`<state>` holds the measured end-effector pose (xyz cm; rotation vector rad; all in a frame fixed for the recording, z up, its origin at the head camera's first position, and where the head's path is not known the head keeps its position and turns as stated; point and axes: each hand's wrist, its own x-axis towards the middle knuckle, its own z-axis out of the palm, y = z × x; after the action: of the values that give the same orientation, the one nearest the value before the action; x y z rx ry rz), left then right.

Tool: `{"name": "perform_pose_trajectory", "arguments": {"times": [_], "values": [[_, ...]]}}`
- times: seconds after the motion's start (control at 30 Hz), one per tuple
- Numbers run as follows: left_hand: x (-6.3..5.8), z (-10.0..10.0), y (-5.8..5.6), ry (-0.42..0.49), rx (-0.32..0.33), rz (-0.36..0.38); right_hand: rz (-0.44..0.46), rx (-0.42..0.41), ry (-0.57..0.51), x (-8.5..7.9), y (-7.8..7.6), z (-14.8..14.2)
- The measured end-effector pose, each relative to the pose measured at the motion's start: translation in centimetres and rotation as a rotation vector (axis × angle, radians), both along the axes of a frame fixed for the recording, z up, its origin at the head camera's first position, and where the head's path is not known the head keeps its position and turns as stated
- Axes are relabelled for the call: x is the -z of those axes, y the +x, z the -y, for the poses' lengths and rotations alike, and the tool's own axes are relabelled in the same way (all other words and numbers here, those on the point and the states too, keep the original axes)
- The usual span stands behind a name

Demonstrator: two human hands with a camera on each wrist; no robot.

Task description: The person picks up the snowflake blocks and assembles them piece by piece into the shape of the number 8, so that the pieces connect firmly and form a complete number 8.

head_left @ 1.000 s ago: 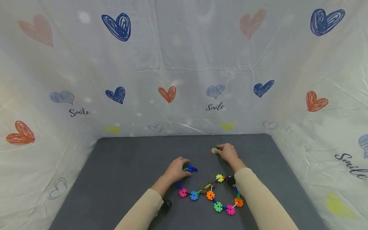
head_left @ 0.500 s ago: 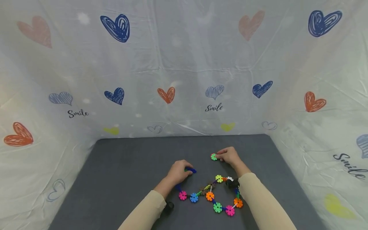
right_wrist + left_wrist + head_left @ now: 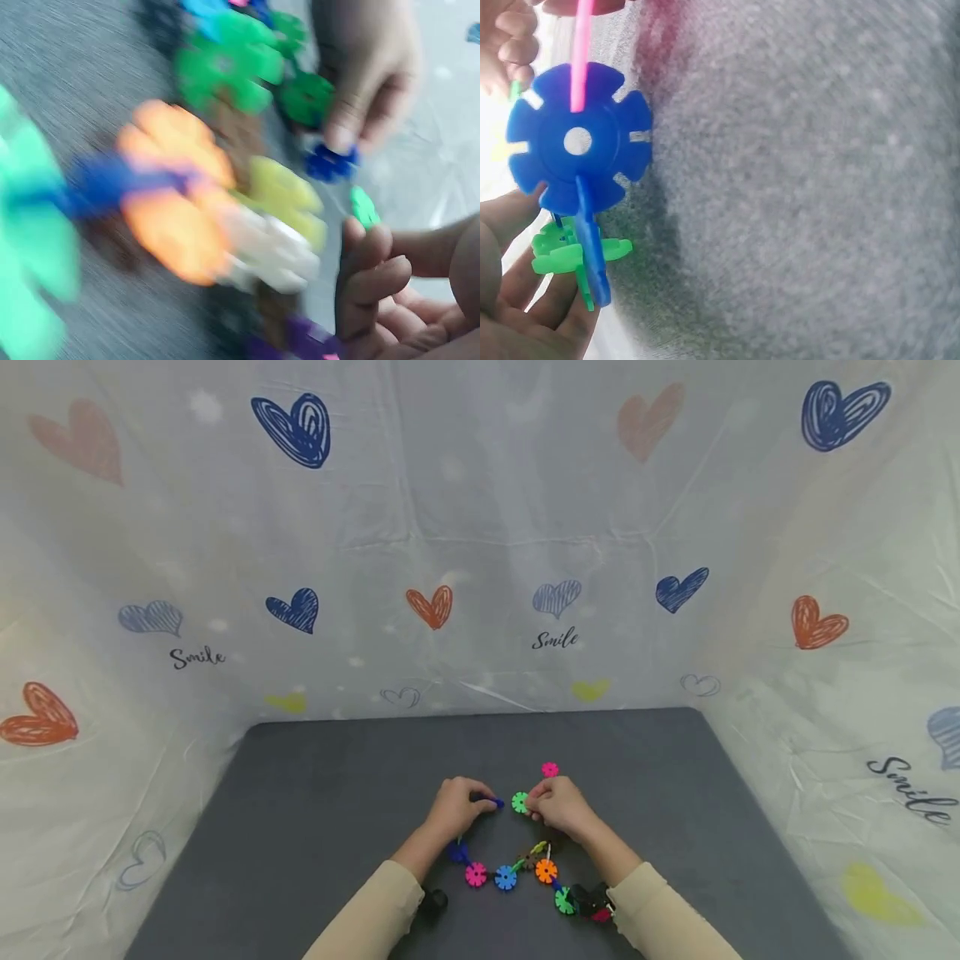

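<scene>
Linked plastic snowflake discs (image 3: 506,878) in many colours form a chain on the dark table, running below both hands. My left hand (image 3: 452,808) pinches a blue snowflake disc (image 3: 332,161) at the chain's left end; more blue and green discs hang near it in the left wrist view. My right hand (image 3: 564,807) holds a green snowflake disc (image 3: 520,802) between thumb and fingers. A small gap separates the green disc from the blue one. Just beyond my right fingers shows a pink disc (image 3: 550,769); whether anything joins it to the green disc, I cannot tell.
Orange (image 3: 546,871) and green discs (image 3: 564,901) continue the chain to the right, where my right wrist and its black camera (image 3: 588,897) hide part of it. Behind the grey table (image 3: 337,777) hangs a white heart-printed curtain (image 3: 480,527).
My right hand has moved left and nearer with the green disc, toward my left hand. The pink disc beyond it now shows in full. My left hand has hardly moved and keeps its hold.
</scene>
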<state>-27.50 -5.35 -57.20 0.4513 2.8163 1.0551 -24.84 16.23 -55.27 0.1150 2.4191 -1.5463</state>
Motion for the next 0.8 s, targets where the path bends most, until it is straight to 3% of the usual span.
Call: {"name": "perform_pose_trajectory", "arguments": {"times": [0.23, 0.43, 0.6, 0.8], "values": [[-0.6, -0.2, -0.1, -0.007, 0.030, -0.024, -0.028, 0.029, -0.043, 0.8, 0.3, 1.0], [-1.1, -0.7, 0.2, -0.024, 0.030, -0.092, -0.039, 0.045, -0.070, 0.7, -0.1, 1.1], [-1.4, -1.1, 0.4, -0.009, 0.030, -0.146, 0.013, 0.087, -0.125, 0.6, -0.2, 1.3], [-1.0, -1.1, 0.2, 0.107, 0.046, -0.121, 0.106, 0.143, -0.221, 0.8, -0.3, 1.4]]}}
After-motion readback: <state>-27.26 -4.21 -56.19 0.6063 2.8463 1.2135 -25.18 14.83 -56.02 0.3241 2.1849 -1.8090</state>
